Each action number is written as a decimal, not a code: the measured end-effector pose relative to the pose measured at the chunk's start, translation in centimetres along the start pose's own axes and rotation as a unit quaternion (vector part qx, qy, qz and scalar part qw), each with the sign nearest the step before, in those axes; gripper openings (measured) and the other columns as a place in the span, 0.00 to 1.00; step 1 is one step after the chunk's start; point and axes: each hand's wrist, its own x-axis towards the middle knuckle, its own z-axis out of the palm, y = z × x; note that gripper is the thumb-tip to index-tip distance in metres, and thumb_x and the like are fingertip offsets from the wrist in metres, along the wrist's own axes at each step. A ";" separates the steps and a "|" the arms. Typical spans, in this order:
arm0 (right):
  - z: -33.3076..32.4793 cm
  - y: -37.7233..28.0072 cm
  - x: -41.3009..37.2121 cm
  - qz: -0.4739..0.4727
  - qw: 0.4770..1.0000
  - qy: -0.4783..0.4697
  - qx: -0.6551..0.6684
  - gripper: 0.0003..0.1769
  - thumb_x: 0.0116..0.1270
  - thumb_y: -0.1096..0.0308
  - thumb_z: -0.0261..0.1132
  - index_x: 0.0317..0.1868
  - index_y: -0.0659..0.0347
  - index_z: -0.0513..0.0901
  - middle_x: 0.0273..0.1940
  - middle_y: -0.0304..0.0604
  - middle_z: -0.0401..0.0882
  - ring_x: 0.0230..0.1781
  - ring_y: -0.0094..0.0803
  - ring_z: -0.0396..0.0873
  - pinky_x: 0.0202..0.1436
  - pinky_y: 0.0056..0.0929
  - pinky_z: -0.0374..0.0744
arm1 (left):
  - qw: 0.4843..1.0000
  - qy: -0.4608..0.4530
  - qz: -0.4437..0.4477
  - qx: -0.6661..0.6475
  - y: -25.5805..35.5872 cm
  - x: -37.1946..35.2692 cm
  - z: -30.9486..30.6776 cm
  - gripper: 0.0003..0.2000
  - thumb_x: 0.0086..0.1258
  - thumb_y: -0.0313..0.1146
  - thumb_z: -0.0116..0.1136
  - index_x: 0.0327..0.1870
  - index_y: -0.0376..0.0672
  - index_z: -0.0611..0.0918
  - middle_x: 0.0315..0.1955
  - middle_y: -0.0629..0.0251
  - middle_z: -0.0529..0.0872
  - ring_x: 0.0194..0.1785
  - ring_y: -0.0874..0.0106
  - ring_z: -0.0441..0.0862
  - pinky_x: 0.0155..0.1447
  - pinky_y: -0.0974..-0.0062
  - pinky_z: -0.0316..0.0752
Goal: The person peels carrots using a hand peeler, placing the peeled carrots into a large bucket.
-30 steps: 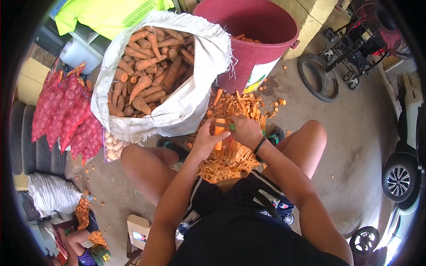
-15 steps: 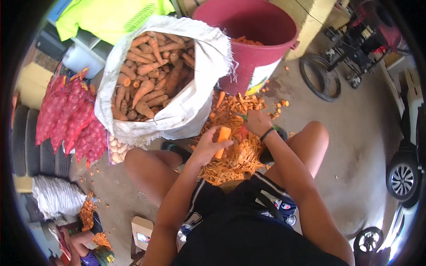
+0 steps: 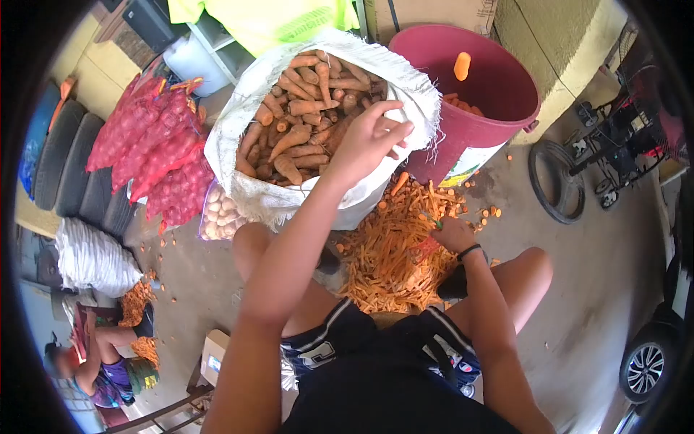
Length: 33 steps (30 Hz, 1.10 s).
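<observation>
A peeled carrot [image 3: 462,66] is in mid-air over the mouth of the dark red bucket [image 3: 522,108], where other peeled carrots lie. My left hand [image 3: 372,141] is raised above the rim of the white sack [image 3: 242,189], fingers apart and holding nothing. Unpeeled carrots [image 3: 293,141] fill the sack. Low over a heap of carrot peelings [image 3: 390,249], my right hand [image 3: 455,235] is closed round a small green-handled tool [image 3: 437,223]; its working end is too small to make out.
Red net bags of onions [image 3: 155,137] and a bag of pale bulbs [image 3: 219,215] stand left of the sack. Tyres [image 3: 58,152] line the wall. At lower left another person [image 3: 108,362] sits near more peelings. A detached wheel [image 3: 557,181] lies at right.
My left hand has let go of the peeled carrot and swung up towards the bucket; the carrot is now airborne. The right hand stays over the peelings. The view has shifted.
</observation>
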 end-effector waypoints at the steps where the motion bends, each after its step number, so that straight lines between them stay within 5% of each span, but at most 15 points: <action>1: 0.0 0.2 -0.1 0.002 1.000 0.001 0.004 0.24 0.63 0.49 0.66 0.44 0.64 0.85 0.44 0.59 0.86 0.49 0.54 0.84 0.54 0.47 0.81 | 0.992 0.027 0.044 0.112 -0.8 -0.8 -1.4 0.21 0.76 0.38 0.63 0.65 0.39 0.76 0.44 0.60 0.87 0.47 0.71 0.87 0.50 0.73 0.83; 3: -0.2 0.3 -0.3 -0.018 1.000 0.003 0.017 0.24 0.62 0.49 0.66 0.44 0.64 0.85 0.43 0.59 0.86 0.48 0.54 0.84 0.52 0.48 0.81 | 0.952 0.075 0.126 0.269 -1.7 -2.1 -5.6 0.18 0.73 0.36 0.66 0.61 0.42 0.82 0.42 0.63 0.88 0.47 0.71 0.87 0.53 0.73 0.83; 5: -1.2 -0.5 -1.1 -0.029 0.999 -0.008 0.039 0.24 0.62 0.49 0.66 0.45 0.64 0.84 0.42 0.60 0.85 0.48 0.54 0.84 0.52 0.49 0.80 | 0.905 0.207 0.093 0.359 -1.6 -3.7 -10.3 0.14 0.72 0.35 0.66 0.54 0.41 0.85 0.42 0.61 0.89 0.46 0.71 0.88 0.53 0.72 0.83; 7: -1.1 -0.6 -1.2 -0.052 0.997 -0.015 0.055 0.24 0.62 0.49 0.67 0.45 0.64 0.83 0.42 0.60 0.85 0.47 0.55 0.83 0.52 0.49 0.80 | 0.837 0.225 0.085 0.492 -3.1 -5.0 -17.4 0.15 0.67 0.33 0.67 0.52 0.38 0.85 0.42 0.53 0.87 0.43 0.57 0.87 0.52 0.65 0.81; 9: -1.2 -0.6 -1.5 -0.068 0.996 -0.013 0.053 0.24 0.62 0.49 0.67 0.44 0.65 0.83 0.42 0.60 0.85 0.47 0.56 0.83 0.51 0.50 0.80 | 0.716 0.223 0.080 0.657 -4.1 -7.5 -21.8 0.23 0.67 0.38 0.66 0.61 0.39 0.79 0.47 0.43 0.85 0.47 0.42 0.82 0.57 0.51 0.78; 14: -1.4 -1.4 -1.8 -0.086 0.995 -0.024 0.049 0.24 0.63 0.50 0.67 0.43 0.65 0.82 0.42 0.60 0.85 0.47 0.56 0.83 0.51 0.49 0.79 | 0.750 0.209 -0.121 0.616 -5.8 -9.7 -25.5 0.36 0.61 0.41 0.71 0.68 0.34 0.70 0.52 0.36 0.84 0.55 0.41 0.82 0.61 0.51 0.76; 17: -1.0 -1.0 -1.7 -0.115 0.992 -0.010 0.054 0.24 0.64 0.49 0.67 0.43 0.65 0.81 0.42 0.60 0.84 0.47 0.56 0.83 0.51 0.49 0.79 | 0.792 0.224 -0.159 0.545 -5.7 -9.4 -25.9 0.39 0.60 0.42 0.72 0.68 0.31 0.68 0.51 0.35 0.84 0.56 0.41 0.83 0.61 0.55 0.77; 20: -1.4 -1.3 -1.7 -0.102 0.993 -0.033 0.041 0.24 0.64 0.50 0.68 0.44 0.65 0.81 0.42 0.60 0.84 0.47 0.57 0.83 0.51 0.49 0.79 | 0.778 0.230 -0.118 0.572 -6.9 -9.4 -27.0 0.39 0.59 0.42 0.74 0.68 0.31 0.69 0.51 0.42 0.86 0.55 0.48 0.85 0.59 0.58 0.79; 23: -1.5 -0.9 -1.4 -0.111 0.992 -0.040 0.037 0.25 0.64 0.49 0.68 0.44 0.66 0.81 0.42 0.60 0.84 0.48 0.57 0.83 0.52 0.48 0.79 | 0.943 0.154 -0.145 0.258 -4.8 -9.2 -26.6 0.33 0.65 0.36 0.67 0.71 0.36 0.70 0.51 0.54 0.86 0.55 0.58 0.85 0.60 0.61 0.79; 26: -1.8 -1.0 -1.8 -0.124 0.991 -0.014 0.042 0.24 0.64 0.49 0.68 0.44 0.65 0.80 0.42 0.60 0.84 0.49 0.57 0.82 0.52 0.48 0.79 | 0.963 0.221 -0.090 -0.122 -1.8 -10.5 -21.6 0.27 0.72 0.32 0.60 0.72 0.41 0.70 0.52 0.58 0.84 0.55 0.63 0.84 0.59 0.63 0.80; 29: -2.1 -1.7 -2.0 -0.122 0.991 -0.012 0.053 0.23 0.65 0.51 0.68 0.44 0.66 0.80 0.42 0.60 0.84 0.48 0.56 0.82 0.51 0.49 0.79 | 0.962 0.154 -0.036 -0.221 0.7 -10.6 -14.7 0.24 0.78 0.34 0.55 0.72 0.42 0.69 0.50 0.58 0.84 0.51 0.65 0.84 0.57 0.65 0.81; 33: -3.1 -4.2 -3.4 -0.132 0.982 0.039 0.129 0.19 0.66 0.55 0.67 0.44 0.65 0.81 0.40 0.60 0.84 0.45 0.56 0.83 0.49 0.49 0.79 | 0.981 0.103 -0.063 -0.149 -4.0 -9.7 -7.7 0.22 0.78 0.40 0.60 0.66 0.38 0.74 0.47 0.58 0.85 0.45 0.70 0.85 0.49 0.72 0.83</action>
